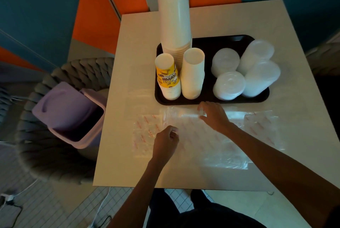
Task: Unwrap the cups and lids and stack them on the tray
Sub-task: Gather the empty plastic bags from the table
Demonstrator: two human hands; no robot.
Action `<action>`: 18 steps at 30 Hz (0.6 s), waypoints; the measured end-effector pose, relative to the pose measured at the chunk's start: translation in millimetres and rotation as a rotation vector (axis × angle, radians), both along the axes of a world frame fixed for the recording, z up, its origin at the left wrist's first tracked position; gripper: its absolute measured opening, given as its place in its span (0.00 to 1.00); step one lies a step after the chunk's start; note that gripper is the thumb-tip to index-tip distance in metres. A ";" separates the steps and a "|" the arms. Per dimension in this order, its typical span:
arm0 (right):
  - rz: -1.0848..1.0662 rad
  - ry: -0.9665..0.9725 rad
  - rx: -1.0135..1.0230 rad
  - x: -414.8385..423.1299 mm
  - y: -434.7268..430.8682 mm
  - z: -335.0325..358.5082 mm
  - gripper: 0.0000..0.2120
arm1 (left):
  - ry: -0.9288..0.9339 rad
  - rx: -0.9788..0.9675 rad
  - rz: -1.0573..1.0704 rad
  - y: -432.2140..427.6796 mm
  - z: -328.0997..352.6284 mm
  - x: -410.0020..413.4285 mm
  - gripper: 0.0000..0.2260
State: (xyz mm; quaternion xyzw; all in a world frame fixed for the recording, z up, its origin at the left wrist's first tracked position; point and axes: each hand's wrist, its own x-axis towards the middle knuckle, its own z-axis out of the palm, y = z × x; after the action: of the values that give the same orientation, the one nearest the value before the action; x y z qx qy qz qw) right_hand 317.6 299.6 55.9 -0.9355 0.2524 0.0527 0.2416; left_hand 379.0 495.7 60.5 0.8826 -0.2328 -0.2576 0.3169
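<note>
Cups (174, 16) and lids (230, 85), light and tip-prone, stand stacked on tray (207, 88), best held low; in front of tray, left hand (166, 141) and right hand (213, 115) pinch limp wrapper film (202, 139) on worktop (138, 34) with curled fingers (201, 107)

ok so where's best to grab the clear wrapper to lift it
Probably the raised fold of the clear wrapper beside the tray, pinched from above: it stands up off the table, while the rest lies flat with no edge to get under.
</note>
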 end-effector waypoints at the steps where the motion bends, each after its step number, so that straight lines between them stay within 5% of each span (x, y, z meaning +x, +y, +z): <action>1: -0.003 -0.002 0.011 -0.2 -0.1 0.6 0.11 | 0.000 0.002 -0.001 0.1 -0.7 0.0 0.08; 10: -0.091 -0.095 0.223 -3.1 -1.6 7.2 0.08 | -0.029 -0.012 -0.001 0.6 -7.4 0.7 0.08; 18: -0.092 0.010 0.344 -2.2 -2.4 19.2 0.12 | -0.024 -0.013 0.013 1.6 -17.2 -0.1 0.07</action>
State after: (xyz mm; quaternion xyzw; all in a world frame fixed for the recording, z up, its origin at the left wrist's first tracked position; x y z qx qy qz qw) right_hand 315.5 297.2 75.1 -0.8677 0.2833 0.0887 0.3988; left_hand 378.8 497.3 43.3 0.8851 -0.2325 -0.2432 0.3215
